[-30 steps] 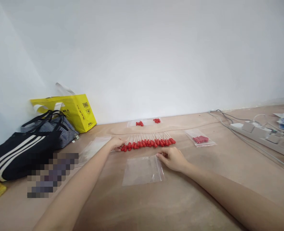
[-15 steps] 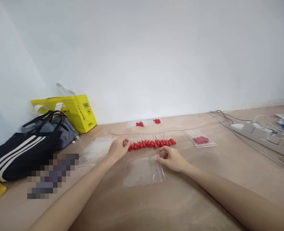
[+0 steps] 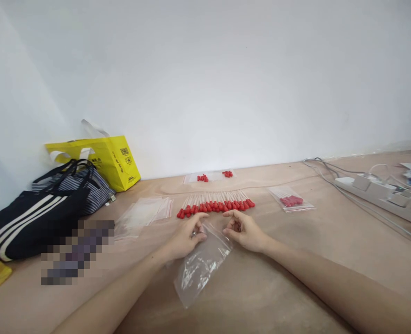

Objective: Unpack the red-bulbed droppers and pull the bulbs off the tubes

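1. The step in hand appears to be handling a clear plastic bag [image 3: 203,269] at its zip end; nothing shows inside it.
2. The bag slants across the worktop [image 3: 278,287], zip end between the hands, lower corner pointing toward the person, just in front of a row of red-tipped sticks [image 3: 216,206].
3. Such thin film would call for a light pinch on each side of the mouth.
4. The left hand [image 3: 184,239] is curved at the bag's left edge, thumb and forefinger spread apart.
5. The right hand [image 3: 249,232] has its fingers curled, thumb by the opposite corner. I cannot tell whether either hand grips the film.
6. Both forearms reach in low from the near side, wrists angled inward, the hands facing each other.
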Tool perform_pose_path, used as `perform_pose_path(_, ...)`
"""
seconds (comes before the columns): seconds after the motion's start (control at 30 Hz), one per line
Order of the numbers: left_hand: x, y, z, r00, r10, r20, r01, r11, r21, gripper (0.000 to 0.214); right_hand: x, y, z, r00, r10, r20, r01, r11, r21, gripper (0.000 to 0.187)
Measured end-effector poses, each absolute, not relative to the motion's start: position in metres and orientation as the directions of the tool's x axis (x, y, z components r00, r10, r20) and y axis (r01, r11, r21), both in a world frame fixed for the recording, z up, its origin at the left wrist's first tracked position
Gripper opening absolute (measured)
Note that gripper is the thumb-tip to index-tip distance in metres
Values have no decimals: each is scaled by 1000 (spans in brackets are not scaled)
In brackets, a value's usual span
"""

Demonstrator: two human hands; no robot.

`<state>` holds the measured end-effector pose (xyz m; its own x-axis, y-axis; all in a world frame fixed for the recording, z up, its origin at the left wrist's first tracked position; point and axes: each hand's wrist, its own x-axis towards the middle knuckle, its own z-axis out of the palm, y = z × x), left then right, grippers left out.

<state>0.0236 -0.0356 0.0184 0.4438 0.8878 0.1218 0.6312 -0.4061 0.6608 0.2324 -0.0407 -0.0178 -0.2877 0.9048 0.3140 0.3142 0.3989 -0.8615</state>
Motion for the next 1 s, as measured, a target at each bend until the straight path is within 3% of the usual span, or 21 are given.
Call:
perform_pose_path(0.17, -42, 3, 51, 60, 968, 243, 676, -219, 704, 48, 255, -28, -13, -129, 916, 379, 381, 398, -834, 29)
perform_pose_path(0.23, -70, 23, 53, -94, 949, 302, 770, -123, 626, 49, 265, -21, -12, -70, 914, 399, 398, 392, -829, 29)
perform_pose_path(0.33, -95, 43, 42, -211, 905, 370, 916, 51, 398, 47, 280, -12, -10, 4, 911, 413, 452, 367, -813, 31)
perform_pose_path(0.47, -94, 46, 18, -106, 914, 391, 970, 8, 244, 44, 303, -3, -6, 109, 884, 454, 712, 249, -657, 26)
perform_pose_path(0.57, -87, 45, 7, 60, 953, 296, 981, -110, 158, 49, 322, 2, -5, 192, 866, 462, 894, 40, -446, 22)
perform_pose_path(0.67, -86, 47, 2, 104, 977, 185, 983, -129, 131, 51, 340, 8, -9, 328, 847, 418, 930, -212, -299, 30)
perform_pose_path(0.8, -89, 50, -1, 50, 996, 70, 995, -56, 88, 52, 361, 17, -19, 511, 811, 285, 854, -443, -273, 54)
perform_pose_path(1.0, -90, 54, -3, -48, 997, 56, 998, 45, 52, 55, 388, 25, -27, 635, 751, 182, 759, -564, -326, 78)
